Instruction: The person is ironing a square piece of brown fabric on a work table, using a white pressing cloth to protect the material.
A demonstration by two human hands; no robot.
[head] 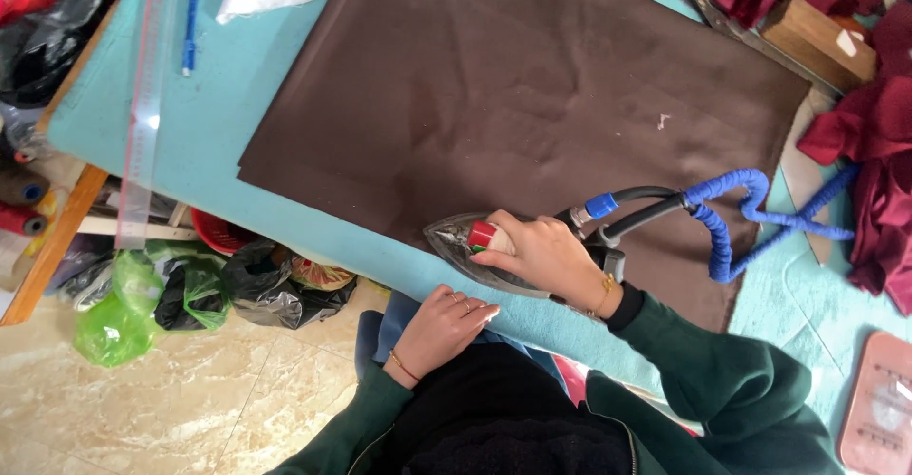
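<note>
Fingers of the right hand [543,256] are clamped around the handle of the iron [475,244], which is set at the near edge of the brown fabric [513,85] on the turquoise surface [218,114]. The left hand [445,323], fingers together, is laid flat at the surface's edge, just beside the iron.

Tailoring workshop: steam iron [475,247] on brown fabric [513,85], thread cones [21,204], clear ruler [142,104], teal worktable [218,95].

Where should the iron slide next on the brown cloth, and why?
Probably up across the brown fabric, away from the body. The right hand grips the iron at the cloth's near edge, nose toward that edge; wrinkles show further in. The left hand rests on the table edge.
</note>
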